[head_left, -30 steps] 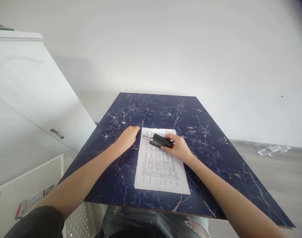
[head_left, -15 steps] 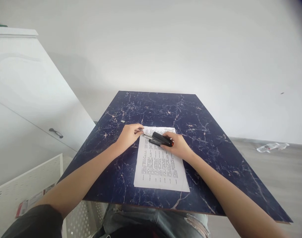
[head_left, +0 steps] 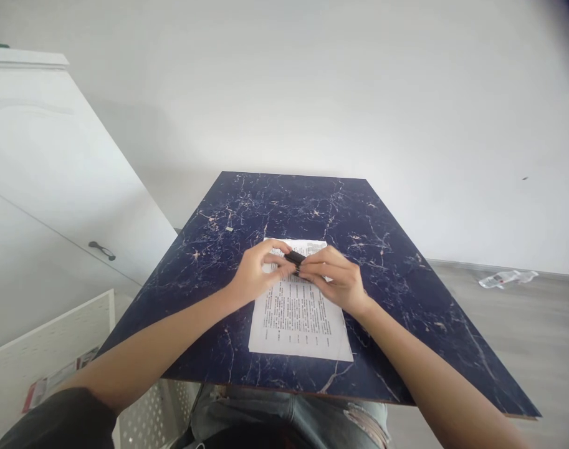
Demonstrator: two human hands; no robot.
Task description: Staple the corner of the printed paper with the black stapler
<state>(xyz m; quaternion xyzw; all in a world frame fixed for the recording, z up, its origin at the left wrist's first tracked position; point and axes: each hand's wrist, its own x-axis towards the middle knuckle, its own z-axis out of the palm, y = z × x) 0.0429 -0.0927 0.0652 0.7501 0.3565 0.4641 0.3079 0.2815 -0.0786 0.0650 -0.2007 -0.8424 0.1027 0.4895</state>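
Note:
A black stapler (head_left: 295, 256) is held between my two hands above the upper part of the printed paper sheets (head_left: 296, 330). My left hand (head_left: 258, 269) is curled around its left end, with fingers on top and the thumb at the near side. My right hand (head_left: 338, 277) grips the other end, its fingers bent over the body. Most of the stapler is covered by the fingers, and its metal rail cannot be seen. The sheets lie flat on the dark blue marbled table (head_left: 275, 199), a little uneven at the edges.
A small pale green piece (head_left: 229, 229) lies on the table beyond my left hand. To the left stand a white cabinet (head_left: 69, 156) and a perforated white basket (head_left: 13, 368). Clear plastic packaging (head_left: 506, 279) rests on the floor at right.
My left hand has moved right onto the stapler. The metal rail that stuck out toward it is now out of sight. My right hand has shifted its grip, and the stapler looks closed up.

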